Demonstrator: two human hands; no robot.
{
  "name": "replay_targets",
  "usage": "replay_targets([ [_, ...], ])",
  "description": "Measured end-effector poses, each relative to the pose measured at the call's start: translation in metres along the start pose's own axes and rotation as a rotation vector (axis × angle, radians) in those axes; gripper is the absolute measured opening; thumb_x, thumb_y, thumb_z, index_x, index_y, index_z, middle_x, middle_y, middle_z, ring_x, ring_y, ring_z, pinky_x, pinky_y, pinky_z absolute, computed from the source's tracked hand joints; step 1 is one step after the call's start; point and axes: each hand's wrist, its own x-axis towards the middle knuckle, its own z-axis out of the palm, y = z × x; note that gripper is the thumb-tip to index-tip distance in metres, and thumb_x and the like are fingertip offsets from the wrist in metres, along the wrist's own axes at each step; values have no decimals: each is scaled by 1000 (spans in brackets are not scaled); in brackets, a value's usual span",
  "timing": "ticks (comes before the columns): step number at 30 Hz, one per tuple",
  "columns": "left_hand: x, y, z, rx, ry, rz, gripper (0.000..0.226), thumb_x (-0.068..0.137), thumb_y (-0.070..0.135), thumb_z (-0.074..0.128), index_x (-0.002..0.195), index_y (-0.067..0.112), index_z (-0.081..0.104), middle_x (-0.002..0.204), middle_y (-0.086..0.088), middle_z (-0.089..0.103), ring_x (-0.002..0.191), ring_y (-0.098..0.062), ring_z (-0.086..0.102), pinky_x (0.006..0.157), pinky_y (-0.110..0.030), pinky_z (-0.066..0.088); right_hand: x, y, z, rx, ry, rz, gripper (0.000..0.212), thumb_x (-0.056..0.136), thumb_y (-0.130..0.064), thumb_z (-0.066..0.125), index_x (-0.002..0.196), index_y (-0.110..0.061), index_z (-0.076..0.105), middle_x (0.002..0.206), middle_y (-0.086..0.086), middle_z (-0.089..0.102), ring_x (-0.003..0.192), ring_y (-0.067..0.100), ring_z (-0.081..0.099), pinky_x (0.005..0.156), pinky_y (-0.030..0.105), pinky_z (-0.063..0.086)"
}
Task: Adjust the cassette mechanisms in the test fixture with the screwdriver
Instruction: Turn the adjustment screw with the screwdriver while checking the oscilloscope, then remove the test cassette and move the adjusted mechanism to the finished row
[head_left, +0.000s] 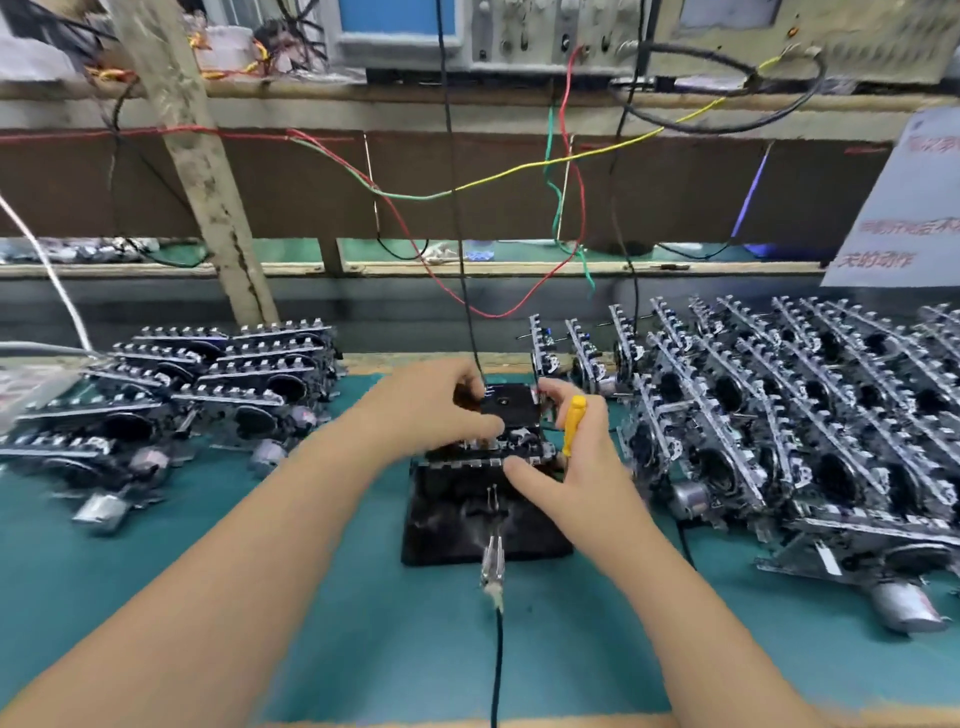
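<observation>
one mechanism is seated in the fixture, with many more waiting to be adjusted.

a cassette mechanism (511, 415) is held in the black test fixture (467, 514) at the middle of the table (363, 623); the left hand (426, 410) grips its top with curled fingers, while the yellow screwdriver (573, 423) is held upright in the right hand (576, 467), thumb resting on the fixture. the tip cannot be seen, so no adjustment is judged begun. a stack on the left (208, 384) and rows on the right (805, 415) are judged done and pending, though which cannot be told.

Your single head-worn wide-angle view looks forward and down from close above the green bench mat (363, 623), facing the rear shelf of instruments (519, 36). Both forearms enter from the bottom edge.
</observation>
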Motion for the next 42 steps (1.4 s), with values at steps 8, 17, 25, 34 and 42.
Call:
replay_targets([
  [8, -10, -19, -13, -167, 362, 90, 38, 80, 62, 68, 92, 29, 52, 84, 15, 66, 81, -8, 63, 70, -29, 45, -6, 2, 8, -90, -15, 16, 76, 85, -24, 76, 139, -42, 26, 126, -33, 33, 118, -21, 34, 90, -6, 26],
  [17, -64, -84, 40, 186, 220, -462, 34, 97, 49, 53, 114, 20, 54, 119, -5, 57, 111, -31, 47, 86, -43, 43, 5, -2, 8, -410, -56, -163, 44, 88, -12, 75, 124, -27, 55, 116, -23, 48, 103, -8, 40, 94, 19, 32],
  [25, -74, -50, 11, -127, 260, -187, 18, 95, 53, 50, 97, 46, 67, 109, 28, 67, 111, 9, 52, 97, -6, 29, 24, -21, -3, -348, -126, -151, 25, 89, -15, 74, 102, -19, 52, 100, -10, 53, 101, 11, 47, 83, 29, 38],
  [34, -51, 21, -9, -896, 337, 29, 34, 76, 42, 69, 109, 49, 68, 115, 18, 72, 112, 1, 65, 99, -37, 43, 38, -66, -48, -20, 99, -57, 44, 78, -22, 86, 81, -32, 43, 86, -12, 68, 65, 2, 50, 65, 24, 43],
  [42, 10, 130, 14, -755, 15, 135, 37, 82, 60, 59, 118, 50, 62, 116, 29, 66, 115, 10, 58, 100, -27, 44, 27, -55, -147, -96, 242, 189, 46, 75, -30, 87, 89, -21, 44, 85, -7, 74, 73, 16, 61, 77, 44, 54],
])
